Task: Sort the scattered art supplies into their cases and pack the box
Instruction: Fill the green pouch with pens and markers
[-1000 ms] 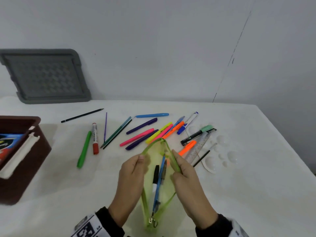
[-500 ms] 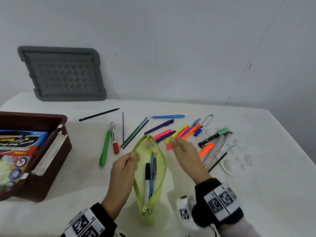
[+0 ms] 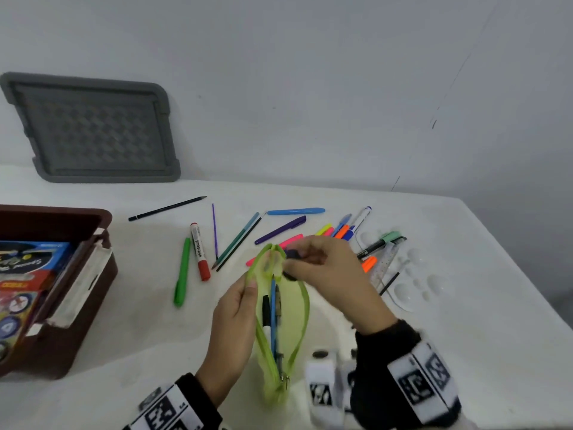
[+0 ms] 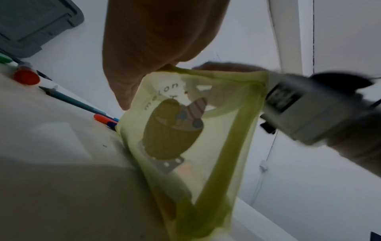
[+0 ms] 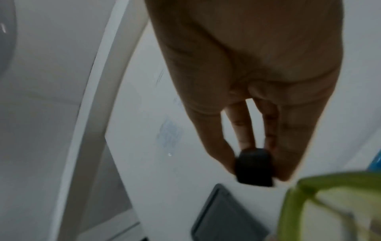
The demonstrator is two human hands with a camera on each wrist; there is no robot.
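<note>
Holding the near-left edge of a green pencil pouch (image 3: 280,324) between thumb and fingers, the left hand (image 3: 231,330) keeps its zip mouth spread open on the white table (image 3: 465,352); the left wrist view shows the same pouch from below, with a cartoon print and the word "melon" on its see-through side. Inside the pouch lie a black-and-white marker (image 3: 265,311), a blue pen (image 3: 273,308) and a darker pen beside it. The right hand (image 3: 333,274) hovers over the far end of the pouch, its fingertips (image 5: 228,163) pinching a small dark object (image 5: 254,167); blur hides what exactly it is. Beyond the hands, loose pens lie scattered on the table: a green marker (image 3: 182,271), a red-capped whiteboard marker (image 3: 199,251), a black pencil (image 3: 167,208), a thin purple stick (image 3: 214,231), a purple pen (image 3: 280,229), a light blue pen (image 3: 296,211) and a cluster of pink, yellow and orange highlighters partly behind the right hand. A clear ruler (image 3: 386,262) and a white paint palette (image 3: 415,283) sit to the right. At the left edge stands a brown box (image 3: 83,290) holding colourful packs, and a grey lid (image 3: 90,128) leans against the wall.
</note>
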